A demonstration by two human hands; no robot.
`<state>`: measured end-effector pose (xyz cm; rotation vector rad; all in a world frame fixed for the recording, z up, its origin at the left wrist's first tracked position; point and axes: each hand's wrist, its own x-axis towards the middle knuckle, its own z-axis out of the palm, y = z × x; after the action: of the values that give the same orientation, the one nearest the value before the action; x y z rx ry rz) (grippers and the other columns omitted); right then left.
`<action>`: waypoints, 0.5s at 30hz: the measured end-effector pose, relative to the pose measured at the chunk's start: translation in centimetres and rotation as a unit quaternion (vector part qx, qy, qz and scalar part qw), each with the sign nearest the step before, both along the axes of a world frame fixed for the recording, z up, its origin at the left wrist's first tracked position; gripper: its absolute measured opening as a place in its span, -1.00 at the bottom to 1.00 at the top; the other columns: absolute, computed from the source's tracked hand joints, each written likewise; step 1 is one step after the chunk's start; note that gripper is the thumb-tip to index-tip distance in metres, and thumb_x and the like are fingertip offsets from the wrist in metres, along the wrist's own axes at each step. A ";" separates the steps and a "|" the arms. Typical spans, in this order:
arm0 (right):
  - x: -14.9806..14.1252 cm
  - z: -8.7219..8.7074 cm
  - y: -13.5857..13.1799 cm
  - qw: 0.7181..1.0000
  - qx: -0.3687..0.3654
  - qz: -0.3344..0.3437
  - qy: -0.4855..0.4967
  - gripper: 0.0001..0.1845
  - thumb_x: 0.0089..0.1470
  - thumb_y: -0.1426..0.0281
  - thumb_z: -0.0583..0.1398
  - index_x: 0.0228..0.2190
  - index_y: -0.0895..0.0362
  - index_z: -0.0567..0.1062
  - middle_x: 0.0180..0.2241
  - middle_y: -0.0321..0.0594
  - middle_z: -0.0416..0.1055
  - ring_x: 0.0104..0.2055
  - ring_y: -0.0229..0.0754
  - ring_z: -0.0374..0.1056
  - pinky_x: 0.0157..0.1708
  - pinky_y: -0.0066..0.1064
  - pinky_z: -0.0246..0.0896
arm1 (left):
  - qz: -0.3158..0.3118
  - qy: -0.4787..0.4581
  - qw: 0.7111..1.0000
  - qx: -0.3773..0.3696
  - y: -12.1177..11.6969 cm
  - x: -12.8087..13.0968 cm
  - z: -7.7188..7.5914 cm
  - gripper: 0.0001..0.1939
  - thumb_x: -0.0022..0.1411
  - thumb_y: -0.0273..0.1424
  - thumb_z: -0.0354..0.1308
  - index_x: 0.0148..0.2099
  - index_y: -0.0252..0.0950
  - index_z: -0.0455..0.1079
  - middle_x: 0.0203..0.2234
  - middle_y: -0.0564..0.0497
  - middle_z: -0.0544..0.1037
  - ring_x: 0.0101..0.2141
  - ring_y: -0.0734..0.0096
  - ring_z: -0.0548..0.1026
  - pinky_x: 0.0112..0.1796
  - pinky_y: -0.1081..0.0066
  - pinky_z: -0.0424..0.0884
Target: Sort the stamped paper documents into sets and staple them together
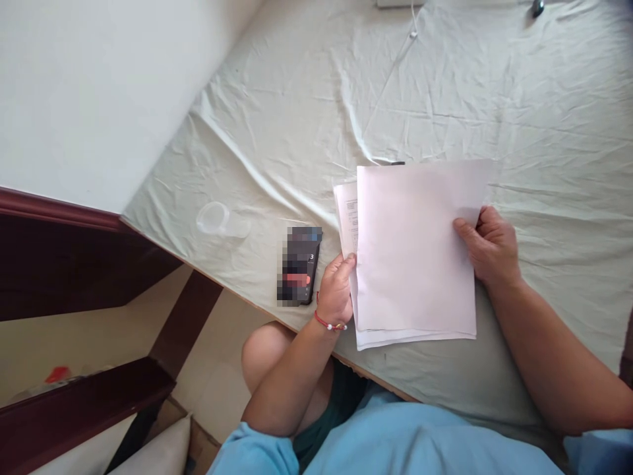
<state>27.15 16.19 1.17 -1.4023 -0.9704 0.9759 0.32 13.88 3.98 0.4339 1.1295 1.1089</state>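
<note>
A blank white sheet [415, 251] lies uppermost, covering most of several other papers. A printed page [349, 211] shows at the left edge of this bundle, with lines of small text. My left hand [337, 287] grips the lower left side, thumb on top, a red beaded bracelet at its wrist. On the right side, my right hand [492, 245] pinches the papers between thumb and curled fingers. Just left of my left hand rests a dark phone [299, 267], its screen partly blurred out.
A wrinkled pale green cloth [277, 132] covers the table. Left of the phone stands a clear round plastic container [212, 218]. A white cable [413, 30] runs from a pale object at the top edge, and a small black item [538, 8] sits far right. Dark red wooden furniture [74, 251] borders the left.
</note>
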 end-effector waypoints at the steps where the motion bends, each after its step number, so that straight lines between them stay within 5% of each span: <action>1: 0.0 -0.1 0.0 1.000 -0.004 -0.005 -0.006 -0.61 0.10 0.16 0.44 -0.17 0.13 0.55 -0.31 -0.31 0.52 -0.36 -0.34 0.34 -0.42 -0.53 0.25 | -0.002 0.003 1.000 0.005 0.0 0.0 0.0 -0.48 -0.09 -0.11 0.62 -0.17 -0.31 0.62 -0.20 -0.13 0.74 0.07 -0.12 0.65 0.15 0.06 0.56; 6: 0.2 -0.3 -0.1 0.999 -0.035 0.003 0.005 -0.46 0.00 0.11 0.51 -0.05 0.07 0.58 -0.16 -0.26 0.61 -0.26 -0.24 0.46 -0.35 -0.44 0.41 | 0.006 0.030 0.999 0.031 0.3 -0.1 0.0 -0.43 -0.10 -0.06 0.65 -0.13 -0.28 0.61 -0.21 -0.11 0.74 0.04 -0.06 0.66 0.14 0.08 0.57; 11: 0.3 -0.8 -0.2 1.000 -0.016 -0.011 0.019 -0.61 -0.04 0.09 0.52 -0.21 -0.01 0.68 -0.28 -0.29 0.62 -0.34 -0.20 0.45 -0.41 -0.37 0.41 | 0.024 0.049 0.998 0.032 0.6 -0.2 -0.1 -0.45 -0.07 -0.09 0.62 -0.10 -0.26 0.59 -0.19 -0.08 0.73 0.06 -0.03 0.65 0.13 0.11 0.57; 15: 0.3 -0.8 0.0 0.999 0.000 -0.022 0.050 -0.57 -0.01 0.14 0.52 -0.11 0.01 0.69 -0.16 -0.26 0.66 -0.26 -0.21 0.51 -0.25 -0.36 0.48 | 0.045 0.064 0.996 0.030 0.9 -0.4 -0.3 -0.54 0.05 -0.12 0.52 -0.08 -0.25 0.55 -0.15 -0.09 0.72 0.11 -0.01 0.62 0.14 0.15 0.55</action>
<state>27.44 16.14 0.33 -1.3563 -0.8621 1.0024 -0.04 14.76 3.73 0.5102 1.2414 1.2102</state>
